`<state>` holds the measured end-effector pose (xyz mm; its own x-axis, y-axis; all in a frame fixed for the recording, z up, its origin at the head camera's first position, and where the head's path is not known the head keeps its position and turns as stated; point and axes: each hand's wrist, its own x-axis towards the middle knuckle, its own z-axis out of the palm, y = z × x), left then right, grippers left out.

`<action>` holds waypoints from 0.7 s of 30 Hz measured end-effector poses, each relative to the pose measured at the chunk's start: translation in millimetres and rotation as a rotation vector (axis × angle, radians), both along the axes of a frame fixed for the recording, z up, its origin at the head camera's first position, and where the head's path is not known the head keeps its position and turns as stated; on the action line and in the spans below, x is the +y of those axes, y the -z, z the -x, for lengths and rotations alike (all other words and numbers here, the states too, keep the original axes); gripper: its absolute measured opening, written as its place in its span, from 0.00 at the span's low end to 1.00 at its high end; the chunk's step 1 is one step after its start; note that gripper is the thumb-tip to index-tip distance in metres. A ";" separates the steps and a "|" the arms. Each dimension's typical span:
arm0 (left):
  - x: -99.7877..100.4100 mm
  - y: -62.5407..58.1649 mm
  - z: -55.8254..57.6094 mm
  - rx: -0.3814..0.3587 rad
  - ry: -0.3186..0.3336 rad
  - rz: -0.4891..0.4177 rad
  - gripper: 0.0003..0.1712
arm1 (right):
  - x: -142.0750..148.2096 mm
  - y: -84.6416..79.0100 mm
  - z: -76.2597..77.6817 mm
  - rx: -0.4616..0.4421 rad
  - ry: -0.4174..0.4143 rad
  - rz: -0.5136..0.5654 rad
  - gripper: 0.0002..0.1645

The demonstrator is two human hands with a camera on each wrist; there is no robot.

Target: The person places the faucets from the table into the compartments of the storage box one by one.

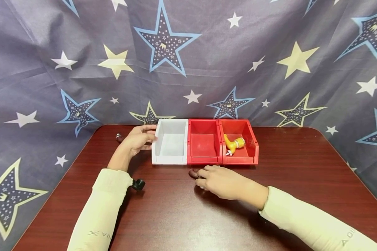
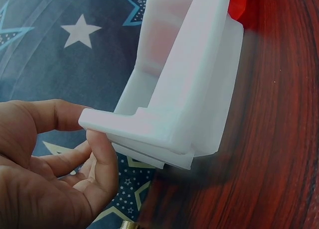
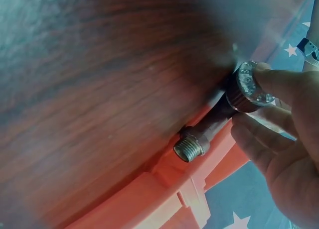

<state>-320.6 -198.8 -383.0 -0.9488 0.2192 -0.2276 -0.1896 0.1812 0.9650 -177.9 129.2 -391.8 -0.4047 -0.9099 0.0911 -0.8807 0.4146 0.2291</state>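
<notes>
My left hand [image 1: 139,139] pinches the side wall of a white plastic bin [image 1: 171,159] between thumb and fingers; in the left wrist view the bin [image 2: 194,74] shows its rim caught at the fingertips [image 2: 102,144]. Just in front of the middle red bin [image 1: 204,159], my right hand [image 1: 221,181] holds a dark brown tap [image 1: 193,173]. The right wrist view shows this tap [image 3: 217,117] gripped at its wide ribbed end, its threaded metal end pointing away from the fingers. A yellow tap [image 1: 234,143] lies in the orange-red bin [image 1: 240,160] on the right.
The three bins stand side by side at the back of the brown wooden table [image 1: 176,216]. Behind my left hand lies another dark brown piece with a metal end [image 1: 118,137]. A star-patterned curtain [image 1: 207,76] hangs behind the table.
</notes>
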 end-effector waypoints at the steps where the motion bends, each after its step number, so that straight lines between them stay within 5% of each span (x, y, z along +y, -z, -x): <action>1: -0.2 -0.1 -0.3 -0.002 0.000 0.000 0.38 | 0.1 -0.3 -0.5 -0.007 0.004 -0.001 0.11; 9: -0.1 -1.0 -0.9 -0.001 0.001 0.000 0.38 | -9.2 -1.3 -10.0 -0.030 0.168 0.096 0.27; 16: -0.4 -1.7 -2.1 -0.004 -0.001 0.006 0.38 | -20.3 3.6 -13.6 -0.042 0.297 0.136 0.22; 21: -0.9 -1.3 -1.0 -0.001 0.002 0.000 0.38 | -22.1 7.5 -12.6 -0.079 0.314 0.134 0.20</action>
